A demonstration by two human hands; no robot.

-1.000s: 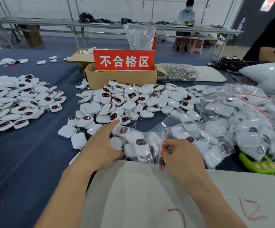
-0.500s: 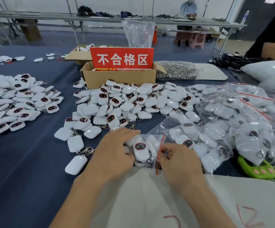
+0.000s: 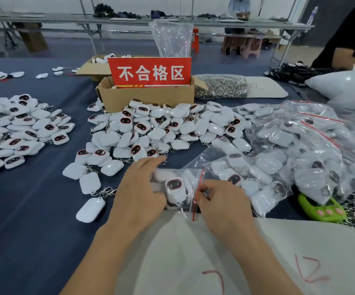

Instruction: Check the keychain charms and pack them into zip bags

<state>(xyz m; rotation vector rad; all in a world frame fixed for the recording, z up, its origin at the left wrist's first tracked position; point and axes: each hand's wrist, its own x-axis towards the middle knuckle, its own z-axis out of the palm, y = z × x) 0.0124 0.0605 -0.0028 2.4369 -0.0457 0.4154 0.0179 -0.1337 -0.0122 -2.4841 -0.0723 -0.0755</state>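
A small clear zip bag (image 3: 181,188) with a red seal strip lies at the near edge of the blue table, filled with several white keychain charms. My left hand (image 3: 139,188) rests on the bag's left side, fingers spread over the charms inside. My right hand (image 3: 221,201) pinches the red seal strip at the bag's right end. Beyond the hands spreads a big pile of loose white charms (image 3: 161,128) with dark faces. A second pile (image 3: 17,128) lies at the far left.
A cardboard box (image 3: 146,96) with a red sign stands behind the pile. Filled zip bags (image 3: 300,150) heap at the right, beside a green counter (image 3: 321,209). A bag of metal clasps (image 3: 221,86) lies behind. A white sheet (image 3: 215,252) covers the near edge.
My left hand slid from the loose charms onto the bag. The bag shifted slightly left and closer to me; my right hand stayed pinching the seal.
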